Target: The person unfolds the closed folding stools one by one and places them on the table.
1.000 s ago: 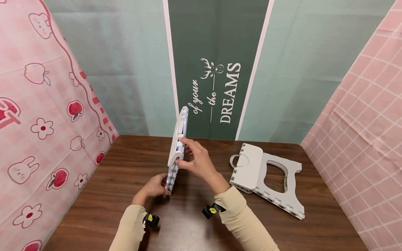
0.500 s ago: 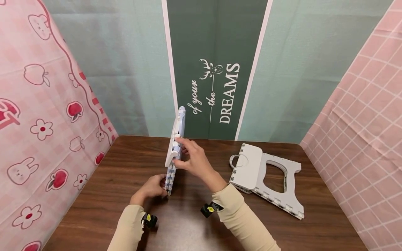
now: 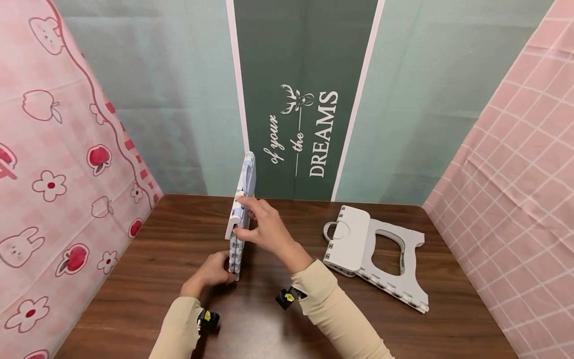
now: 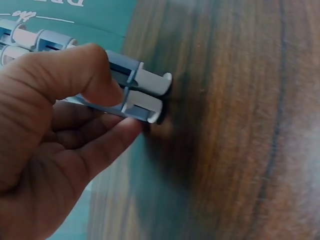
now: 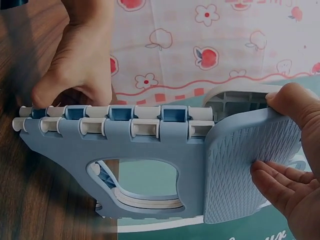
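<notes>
A folded step stool (image 3: 234, 249) in pale blue and white is held on edge, seen nearly edge-on in the head view. My right hand (image 3: 266, 229) grips its upper seat part. In the right wrist view the thumb lies on the rim, and fingers press the textured blue seat panel (image 5: 235, 160). My left hand (image 3: 214, 269) pinches the lower leg end between thumb and fingers. White and blue hinge joints (image 4: 152, 80) run along that edge in the left wrist view, close over the wooden table. An oval opening in the blue leg panel (image 5: 192, 150) shows the backdrop.
To the right on the wooden table (image 3: 269, 324) lies a second folded stool (image 3: 350, 242), white-grey, with a loop handle at its left. A green banner with lettering (image 3: 309, 50) hangs behind. Pink patterned cloths (image 3: 80, 199) close off both sides.
Both hands and the stool have shifted left. The stool has turned slightly, so its white face looks narrower and more of the blue side shows. The whole head view has also slid a little.
</notes>
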{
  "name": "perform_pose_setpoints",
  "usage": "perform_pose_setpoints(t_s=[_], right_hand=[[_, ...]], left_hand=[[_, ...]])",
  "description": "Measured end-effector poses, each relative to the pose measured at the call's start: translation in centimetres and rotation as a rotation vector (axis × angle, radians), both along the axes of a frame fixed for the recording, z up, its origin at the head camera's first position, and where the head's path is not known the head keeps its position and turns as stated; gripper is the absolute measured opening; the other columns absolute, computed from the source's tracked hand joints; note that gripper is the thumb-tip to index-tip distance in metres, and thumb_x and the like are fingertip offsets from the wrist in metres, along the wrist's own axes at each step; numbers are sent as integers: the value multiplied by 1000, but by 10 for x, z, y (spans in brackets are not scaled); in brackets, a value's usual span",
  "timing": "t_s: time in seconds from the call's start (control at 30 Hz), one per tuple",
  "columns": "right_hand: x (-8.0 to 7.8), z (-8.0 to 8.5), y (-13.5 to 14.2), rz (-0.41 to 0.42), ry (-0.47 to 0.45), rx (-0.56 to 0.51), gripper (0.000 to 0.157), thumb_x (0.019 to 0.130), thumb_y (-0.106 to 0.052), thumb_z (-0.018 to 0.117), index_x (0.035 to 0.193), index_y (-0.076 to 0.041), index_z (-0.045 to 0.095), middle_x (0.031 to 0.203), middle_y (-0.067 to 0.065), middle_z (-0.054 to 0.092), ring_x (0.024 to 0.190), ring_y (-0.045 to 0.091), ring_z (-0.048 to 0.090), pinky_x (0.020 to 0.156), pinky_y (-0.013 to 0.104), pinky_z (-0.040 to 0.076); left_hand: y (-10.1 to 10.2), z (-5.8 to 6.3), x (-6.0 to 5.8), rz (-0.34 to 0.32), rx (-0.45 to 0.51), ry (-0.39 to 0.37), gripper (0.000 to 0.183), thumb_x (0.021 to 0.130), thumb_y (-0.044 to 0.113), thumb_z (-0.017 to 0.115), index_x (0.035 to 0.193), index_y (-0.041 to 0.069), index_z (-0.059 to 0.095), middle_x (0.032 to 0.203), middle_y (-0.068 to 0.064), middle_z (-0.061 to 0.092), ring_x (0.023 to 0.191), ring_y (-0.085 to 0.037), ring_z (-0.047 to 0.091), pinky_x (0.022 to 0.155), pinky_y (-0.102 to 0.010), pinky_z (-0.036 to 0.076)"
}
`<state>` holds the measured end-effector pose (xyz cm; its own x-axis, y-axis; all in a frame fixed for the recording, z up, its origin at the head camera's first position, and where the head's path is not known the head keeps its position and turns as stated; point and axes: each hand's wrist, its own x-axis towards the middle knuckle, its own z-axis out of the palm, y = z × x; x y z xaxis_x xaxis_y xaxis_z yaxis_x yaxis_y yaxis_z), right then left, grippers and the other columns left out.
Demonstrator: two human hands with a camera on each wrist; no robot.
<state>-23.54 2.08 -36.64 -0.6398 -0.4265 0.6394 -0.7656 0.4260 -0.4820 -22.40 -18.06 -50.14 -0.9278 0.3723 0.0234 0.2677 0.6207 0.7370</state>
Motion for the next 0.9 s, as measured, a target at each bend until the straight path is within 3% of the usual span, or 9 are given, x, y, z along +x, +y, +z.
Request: perform_pose_setpoints(t_s=[0.17, 0.47, 0.9], right_hand=[[-2, -1, -3, -4, 13, 10, 64, 69, -18, 80, 126, -9, 53, 93, 15, 54, 80, 23, 58, 70, 25, 48], [-2, 3, -13, -29, 28, 72, 64, 71, -22, 80, 127, -11, 51, 108, 14, 56, 89, 21, 55, 72, 29, 49], [-4, 4, -22, -48, 76, 102, 63, 71, -24, 79, 126, -12, 51, 100, 13, 56, 80, 20, 55, 68, 30, 48]], left_hand=[[-2, -4, 0, 12, 30, 21, 44, 59, -2, 71, 101, -2, 57, 70, 0, 54, 59, -13, 51, 54, -28, 45], [-4, -5, 0, 57, 1, 70, 39, 57, 3, 74, 93, 0, 58, 68, 1, 53, 59, -12, 49, 55, -28, 43], [-3, -3, -3, 67, -28, 110, 34, 57, 5, 73, 88, 2, 60, 71, 1, 57, 62, -14, 50, 59, -31, 45]])
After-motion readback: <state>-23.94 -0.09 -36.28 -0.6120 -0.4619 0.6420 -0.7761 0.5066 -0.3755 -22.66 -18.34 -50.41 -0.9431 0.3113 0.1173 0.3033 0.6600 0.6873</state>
